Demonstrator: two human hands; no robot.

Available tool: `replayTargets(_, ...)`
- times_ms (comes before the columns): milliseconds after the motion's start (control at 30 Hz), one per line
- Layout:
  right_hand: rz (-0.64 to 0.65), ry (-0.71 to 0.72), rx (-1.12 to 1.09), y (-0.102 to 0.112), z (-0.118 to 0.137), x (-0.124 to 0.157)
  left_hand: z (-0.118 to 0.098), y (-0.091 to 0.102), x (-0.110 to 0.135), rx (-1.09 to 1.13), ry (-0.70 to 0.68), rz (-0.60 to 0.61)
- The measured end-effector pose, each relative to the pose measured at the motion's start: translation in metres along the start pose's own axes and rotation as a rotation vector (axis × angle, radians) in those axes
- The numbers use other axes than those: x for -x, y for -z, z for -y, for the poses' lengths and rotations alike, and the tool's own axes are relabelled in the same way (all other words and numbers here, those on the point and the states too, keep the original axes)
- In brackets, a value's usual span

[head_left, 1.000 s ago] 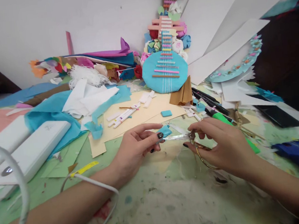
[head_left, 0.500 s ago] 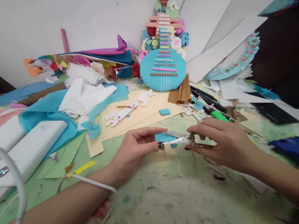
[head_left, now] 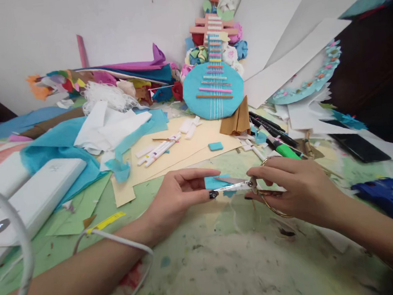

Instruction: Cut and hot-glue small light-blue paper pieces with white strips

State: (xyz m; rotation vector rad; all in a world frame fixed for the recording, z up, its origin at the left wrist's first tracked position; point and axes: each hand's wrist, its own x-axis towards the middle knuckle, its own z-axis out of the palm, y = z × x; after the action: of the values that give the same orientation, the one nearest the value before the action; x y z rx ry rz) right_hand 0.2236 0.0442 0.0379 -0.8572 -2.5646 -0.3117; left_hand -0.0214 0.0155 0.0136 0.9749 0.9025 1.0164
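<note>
A small blue piece of paper is pinched between the thumb and fingers of my left hand. My right hand grips a pair of scissors by its gold-coloured handles, fingers through the loops. The blades point left and stand slightly apart, across the blue paper beside my left fingertips. Both hands are above the middle of the table. Beyond them, a small blue block lies on a cream sheet.
A blue paper lute leans at the back. White marker pens lie before it. At left are a white power bank and a white cable over my forearm. At right are a phone and a blue glue gun.
The scissor blades have shifted a little against the blue paper, and the upper blade shows more clearly over it. Both hands stay in nearly the same place.
</note>
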Motion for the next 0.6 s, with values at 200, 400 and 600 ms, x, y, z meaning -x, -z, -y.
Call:
replayTargets(200, -0.016, 0.044, -0.007, 0.0011, -0.0021, -0.0002, -0.0004, 0.0002, 0.0003, -0.032, 0.019, 0.009)
replayTargets(400, -0.016, 0.065, -0.005, 0.0043, -0.0032, -0.0007, 0.0005, 0.0009, -0.0006, -0.022, 0.013, 0.017)
replayTargets(600, -0.025, 0.073, -0.019, 0.0076, -0.0028, -0.001, 0.0006, 0.0005, -0.001, -0.002, 0.029, 0.021)
